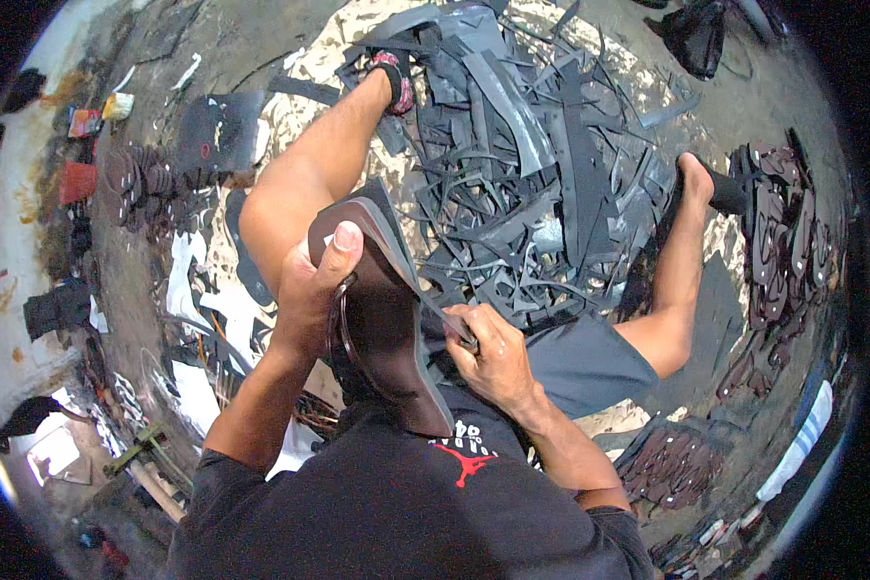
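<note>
A dark brown flip-flop (382, 324) with a grey sole edge lies slanted in front of my chest, its heel against my shirt. My left hand (324, 285) is closed on it, thumb pressed on the footbed near a small white label. A dark sheet of rubber (390, 215) shows behind its toe end. Close to the sole's right edge, my right hand (493, 356) is closed on a thin grey piece (462, 331). Whether that piece is a blade or a rubber strip, I cannot tell.
A large heap of black rubber offcuts (512, 174) lies between my legs. Brown flip-flops (783, 232) are piled at the right, with more brown footwear (672, 462) at the lower right. Round stacks of brown soles (145, 184) and a red container (77, 182) stand at the left.
</note>
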Demonstrator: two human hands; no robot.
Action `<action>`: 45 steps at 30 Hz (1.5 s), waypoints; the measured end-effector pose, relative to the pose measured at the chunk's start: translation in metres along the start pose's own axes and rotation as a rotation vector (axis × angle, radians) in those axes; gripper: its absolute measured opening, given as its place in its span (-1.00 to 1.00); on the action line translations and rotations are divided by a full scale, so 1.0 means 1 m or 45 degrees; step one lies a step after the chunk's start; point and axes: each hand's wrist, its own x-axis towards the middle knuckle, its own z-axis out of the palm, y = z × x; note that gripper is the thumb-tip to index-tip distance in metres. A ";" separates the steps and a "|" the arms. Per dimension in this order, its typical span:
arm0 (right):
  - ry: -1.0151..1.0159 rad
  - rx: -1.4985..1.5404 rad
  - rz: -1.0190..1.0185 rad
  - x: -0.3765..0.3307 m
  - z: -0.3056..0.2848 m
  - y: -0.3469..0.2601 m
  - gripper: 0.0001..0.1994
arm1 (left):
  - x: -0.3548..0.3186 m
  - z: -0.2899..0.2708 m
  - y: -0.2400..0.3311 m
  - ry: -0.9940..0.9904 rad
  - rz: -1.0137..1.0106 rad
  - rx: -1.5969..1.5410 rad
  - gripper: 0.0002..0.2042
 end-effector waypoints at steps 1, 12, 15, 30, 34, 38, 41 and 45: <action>-0.010 -0.006 0.013 -0.001 0.002 0.002 -0.69 | -0.001 -0.002 -0.002 -0.006 -0.005 -0.005 -0.55; 0.031 -0.164 -0.113 0.094 -0.004 -0.029 -0.64 | -0.001 -0.003 0.004 -0.191 0.070 -0.093 -0.54; -0.080 -0.197 -0.169 0.113 -0.018 -0.044 -0.70 | -0.001 -0.001 0.007 -0.248 0.107 -0.085 -0.54; -0.612 -0.443 -0.088 0.078 -0.116 -0.026 -0.53 | -0.003 0.009 0.003 -0.597 -0.073 0.181 -0.70; -0.612 -0.557 -0.061 0.063 -0.127 -0.011 -0.53 | 0.001 0.010 0.002 -0.640 -0.098 0.179 -0.72; -0.757 -0.600 -0.002 0.075 -0.128 -0.019 -0.58 | 0.007 0.012 0.000 -0.747 -0.096 0.281 -0.68; -0.847 -0.534 -0.026 0.093 -0.125 -0.031 -0.63 | 0.010 0.017 0.006 -0.822 -0.169 0.416 -0.68; -0.972 -0.482 -0.069 0.114 -0.118 -0.045 -0.65 | 0.012 0.018 0.005 -0.911 -0.170 0.465 -0.63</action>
